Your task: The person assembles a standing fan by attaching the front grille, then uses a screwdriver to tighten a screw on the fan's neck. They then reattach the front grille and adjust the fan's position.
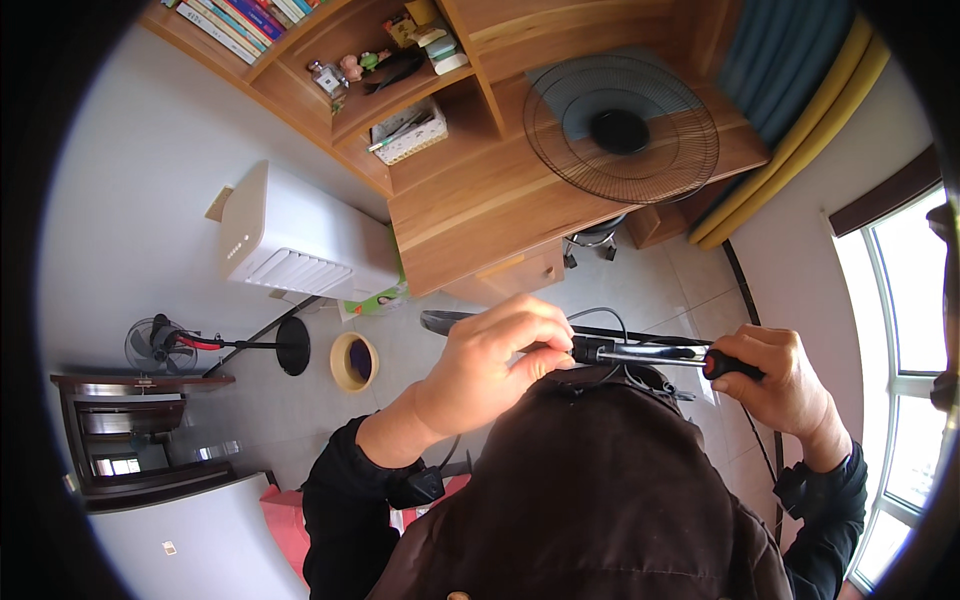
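Observation:
My left hand (500, 355) is closed in a pinch, thumb and forefinger together at the end of a black fitting (592, 349). What lies between those fingertips is too small to make out. From the fitting a shiny metal rod (660, 352) runs right towards my right hand (775, 380). That hand is wrapped round a black and red handle (716, 364), like a screwdriver's. Thin black wires (618, 318) loop around the fitting, and more hang below it. Beyond my left hand a dark, flat, rounded piece (445, 321) sticks out.
A round wire fan grille (560, 130) lies on the wooden desk (470, 215) ahead. Left are a white appliance (310, 240), a small standing fan (292, 346) and a beige bucket (341, 372). Shelves (345, 100) hold books and trinkets. A window (905, 290) is at right.

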Motion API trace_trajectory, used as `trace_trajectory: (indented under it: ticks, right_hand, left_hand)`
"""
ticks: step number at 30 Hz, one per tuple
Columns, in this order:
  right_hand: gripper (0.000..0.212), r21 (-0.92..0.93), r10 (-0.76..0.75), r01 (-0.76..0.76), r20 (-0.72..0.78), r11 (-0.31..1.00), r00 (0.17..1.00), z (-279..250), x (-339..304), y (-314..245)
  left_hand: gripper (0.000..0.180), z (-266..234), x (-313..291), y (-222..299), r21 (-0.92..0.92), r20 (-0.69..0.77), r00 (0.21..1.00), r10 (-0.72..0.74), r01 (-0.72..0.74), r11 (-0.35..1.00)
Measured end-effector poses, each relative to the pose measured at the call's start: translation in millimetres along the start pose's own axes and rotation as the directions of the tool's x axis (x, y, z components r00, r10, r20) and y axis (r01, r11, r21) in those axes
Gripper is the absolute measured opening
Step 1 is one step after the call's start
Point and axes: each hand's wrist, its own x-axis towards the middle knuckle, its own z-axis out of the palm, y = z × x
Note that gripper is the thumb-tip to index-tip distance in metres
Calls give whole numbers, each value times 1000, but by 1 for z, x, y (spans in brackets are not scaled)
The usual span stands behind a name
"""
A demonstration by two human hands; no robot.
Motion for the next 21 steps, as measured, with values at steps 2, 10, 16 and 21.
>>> trace_trajectory:
  ticks: [2,10,16,21]
  right_hand:
    - [32,-30,24,-23,35,999,999,1,3,0]
    - [35,-132,-66,48,-140,990,988,2,20,-10]
    - [31,62,-151,145,111,988,982,-3,52,7]
    - [30,177,-212,166,283,970,935,-6,85,22]
  left_hand:
    - [17,-1,-1,-2,4,-17,1000,2,-1,1000]
    - [18,-9,-8,-5,46,-96,995,-10,14,999]
    - [19,-10,-22,-5,65,-212,975,-68,84,994]
    - [20,-3,-30,-4,93,-296,949,-110,143,985]
